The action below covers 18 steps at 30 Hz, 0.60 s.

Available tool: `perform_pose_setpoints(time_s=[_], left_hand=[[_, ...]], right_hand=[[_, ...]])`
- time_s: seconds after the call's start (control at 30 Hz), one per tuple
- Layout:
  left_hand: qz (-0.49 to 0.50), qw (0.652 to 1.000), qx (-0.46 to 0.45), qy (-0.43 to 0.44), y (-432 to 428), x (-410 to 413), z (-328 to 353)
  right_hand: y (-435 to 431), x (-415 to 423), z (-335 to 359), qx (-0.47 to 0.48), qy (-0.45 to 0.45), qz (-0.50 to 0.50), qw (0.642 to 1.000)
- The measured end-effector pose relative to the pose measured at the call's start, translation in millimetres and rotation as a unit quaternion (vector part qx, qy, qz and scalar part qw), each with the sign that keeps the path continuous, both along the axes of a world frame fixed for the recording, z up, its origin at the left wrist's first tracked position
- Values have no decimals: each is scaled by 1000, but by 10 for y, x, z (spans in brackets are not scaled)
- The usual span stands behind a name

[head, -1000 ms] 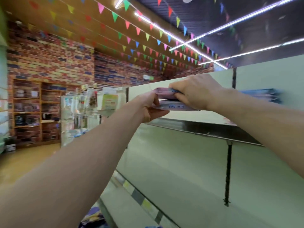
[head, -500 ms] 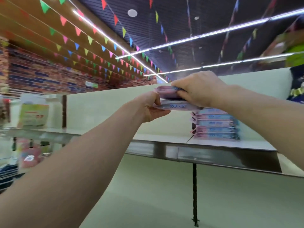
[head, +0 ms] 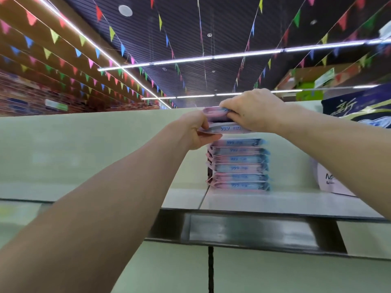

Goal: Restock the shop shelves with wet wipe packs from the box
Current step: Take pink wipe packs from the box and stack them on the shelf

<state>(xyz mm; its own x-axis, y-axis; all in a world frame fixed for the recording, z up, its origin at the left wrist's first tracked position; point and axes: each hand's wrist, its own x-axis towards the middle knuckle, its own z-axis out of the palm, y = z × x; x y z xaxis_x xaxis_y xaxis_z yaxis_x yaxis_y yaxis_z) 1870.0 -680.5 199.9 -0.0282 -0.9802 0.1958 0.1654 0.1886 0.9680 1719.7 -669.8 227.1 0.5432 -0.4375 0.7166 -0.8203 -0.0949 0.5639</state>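
A person's two bare arms reach up to a pale green shop shelf (head: 281,203), holding two wet wipe packs (head: 227,129), one lying flat on the other, directly above a stack of wet wipe packs (head: 239,166). The left hand (head: 195,132) pinches the left end of the pair, thumb underneath and fingers curled against the edge. The right hand (head: 252,111) clamps over the pair from above, fingers bent down round the upper pack's near edge. Whether the lower held pack touches the top of the stack cannot be told.

The stack, six pink-and-blue packs high, stands just right of the seam (head: 204,196) between two shelf boards, set back from the front edge and close to the back panel (head: 84,144). Toward the shelf's right end, well apart from the stack, a white pack (head: 330,179) stands partly hidden behind the right forearm; above it a dark blue bag (head: 359,105) shows at the top of the back panel. A dark price rail (head: 249,231) runs along the front edge. Overhead, coloured bunting (head: 110,34) and light strips (head: 211,58) cross a dark ceiling; a brick wall (head: 23,98) fills the far left.
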Motion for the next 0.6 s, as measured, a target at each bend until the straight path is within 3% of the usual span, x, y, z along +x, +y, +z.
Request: perform_pose_setpoints(time_s=[0.27, 0.6], left_hand=[[3, 1000, 25, -18, -319, -158, 133], [41, 990, 42, -127, -443, -243, 186]], right_hand=[[-348, -154, 119, 30, -8, -14, 999], [-552, -197, 133, 40, -19, -24, 999]])
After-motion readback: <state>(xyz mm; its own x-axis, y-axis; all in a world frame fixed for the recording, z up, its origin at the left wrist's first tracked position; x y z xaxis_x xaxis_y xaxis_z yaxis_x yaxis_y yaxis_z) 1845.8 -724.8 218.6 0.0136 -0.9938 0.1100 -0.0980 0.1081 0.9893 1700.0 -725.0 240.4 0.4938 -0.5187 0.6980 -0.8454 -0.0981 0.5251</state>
